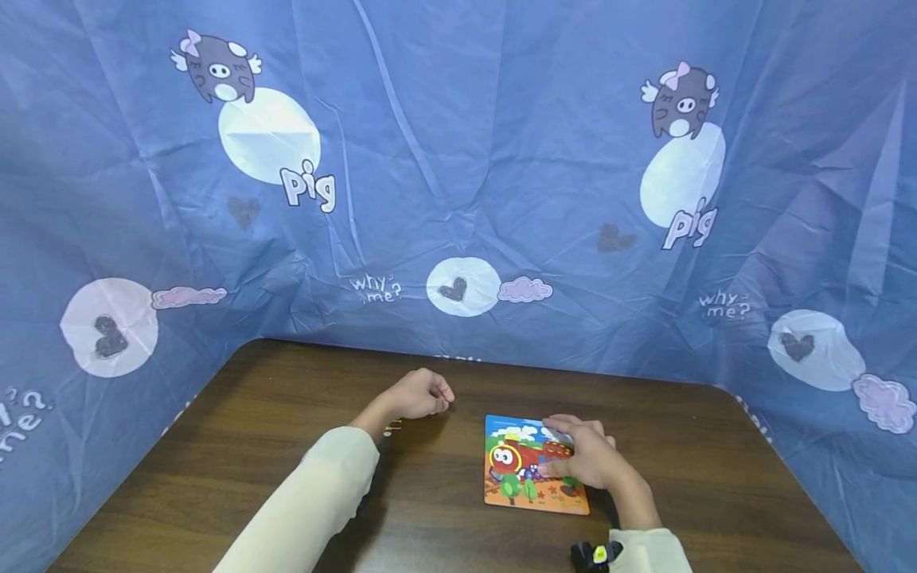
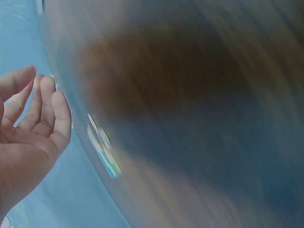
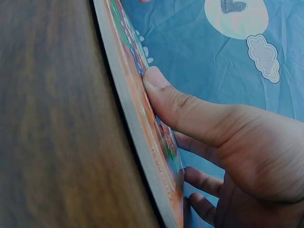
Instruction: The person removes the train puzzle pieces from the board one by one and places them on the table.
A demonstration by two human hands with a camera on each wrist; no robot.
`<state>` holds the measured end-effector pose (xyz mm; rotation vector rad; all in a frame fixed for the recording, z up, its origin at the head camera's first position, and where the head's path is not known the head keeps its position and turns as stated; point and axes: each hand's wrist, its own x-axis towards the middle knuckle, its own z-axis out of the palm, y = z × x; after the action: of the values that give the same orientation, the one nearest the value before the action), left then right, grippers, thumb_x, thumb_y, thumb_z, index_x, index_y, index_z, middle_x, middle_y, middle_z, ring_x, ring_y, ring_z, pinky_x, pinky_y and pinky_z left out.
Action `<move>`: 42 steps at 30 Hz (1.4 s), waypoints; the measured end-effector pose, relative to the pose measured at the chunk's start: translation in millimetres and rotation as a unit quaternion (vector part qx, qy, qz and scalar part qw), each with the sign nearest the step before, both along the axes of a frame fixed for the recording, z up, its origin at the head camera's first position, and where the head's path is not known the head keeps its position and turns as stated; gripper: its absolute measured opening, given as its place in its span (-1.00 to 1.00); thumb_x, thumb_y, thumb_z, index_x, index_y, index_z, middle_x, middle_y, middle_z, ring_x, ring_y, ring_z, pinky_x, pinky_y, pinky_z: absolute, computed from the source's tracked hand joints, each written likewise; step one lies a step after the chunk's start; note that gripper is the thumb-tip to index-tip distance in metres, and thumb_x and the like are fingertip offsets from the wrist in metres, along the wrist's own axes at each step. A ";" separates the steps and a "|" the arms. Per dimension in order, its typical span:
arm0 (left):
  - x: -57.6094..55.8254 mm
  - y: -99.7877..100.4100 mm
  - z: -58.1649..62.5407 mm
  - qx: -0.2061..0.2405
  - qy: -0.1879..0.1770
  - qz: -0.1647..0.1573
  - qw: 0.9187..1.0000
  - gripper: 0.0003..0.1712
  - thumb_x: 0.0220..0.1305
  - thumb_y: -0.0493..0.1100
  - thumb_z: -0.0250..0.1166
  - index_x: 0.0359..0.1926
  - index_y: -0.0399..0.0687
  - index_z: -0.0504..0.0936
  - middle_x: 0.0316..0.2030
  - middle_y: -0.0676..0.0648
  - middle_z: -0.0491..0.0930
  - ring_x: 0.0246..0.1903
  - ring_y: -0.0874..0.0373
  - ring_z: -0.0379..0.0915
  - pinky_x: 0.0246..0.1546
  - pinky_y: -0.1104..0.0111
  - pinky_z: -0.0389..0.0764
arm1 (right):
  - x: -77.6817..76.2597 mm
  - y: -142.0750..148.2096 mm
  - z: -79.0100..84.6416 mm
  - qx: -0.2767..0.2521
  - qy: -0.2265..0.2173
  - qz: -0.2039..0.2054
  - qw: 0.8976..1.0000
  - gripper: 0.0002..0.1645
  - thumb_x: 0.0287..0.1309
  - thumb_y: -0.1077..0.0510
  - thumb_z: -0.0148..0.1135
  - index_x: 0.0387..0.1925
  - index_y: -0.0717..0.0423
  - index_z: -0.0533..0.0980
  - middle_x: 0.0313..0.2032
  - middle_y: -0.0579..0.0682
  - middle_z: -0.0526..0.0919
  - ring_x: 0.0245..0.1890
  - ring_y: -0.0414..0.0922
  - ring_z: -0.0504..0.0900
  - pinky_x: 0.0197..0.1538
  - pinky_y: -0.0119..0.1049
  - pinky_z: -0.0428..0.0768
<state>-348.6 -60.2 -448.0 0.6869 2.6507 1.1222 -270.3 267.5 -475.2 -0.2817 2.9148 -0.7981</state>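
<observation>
Cream sleeves (image 1: 308,497) are reaching out nearest to me, with a person's two hands poking from the ends. Blue cloth (image 1: 458,103) is hanging behind and at both sides, showing sleepy gray pigs with wings, white circles, hearts and pink clouds. A brown wooden table (image 1: 236,446) is standing in front of it. On the table, a bit right of the middle, a picture board (image 1: 512,481) is lying flat, showing a red train with big eyes, clouds and green trees. The right hand (image 1: 591,458) is resting on the board's right side, its thumb touching the picture and its fingers spreading out. The left hand (image 1: 415,395) is hanging above the table, well apart from the board, its fingers bending loosely around nothing. White words on the cloth are saying "pig" (image 1: 308,189) and "why me?" (image 1: 376,288). A black gadget (image 1: 586,557) is sitting by the right cuff. Small colorful bits (image 1: 392,428) are peeking out beside the left wrist, too blurry to name.
</observation>
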 end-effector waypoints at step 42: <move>20.1 97.5 -6.0 -0.072 -0.041 -0.034 0.996 -0.76 0.07 -0.10 0.63 -0.32 -0.05 0.73 -0.42 0.09 0.55 -0.38 0.26 0.39 -0.30 0.41 0.45 | 0.8 0.5 1.5 0.001 -0.003 0.007 1.000 -0.06 -0.08 -0.18 0.62 0.35 -0.02 0.50 0.41 0.08 0.42 0.32 0.29 0.22 0.14 0.36 0.21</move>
<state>-328.6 37.3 -454.0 0.6830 2.5872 0.9112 -269.6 268.0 -473.7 -0.2980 2.9048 -0.7933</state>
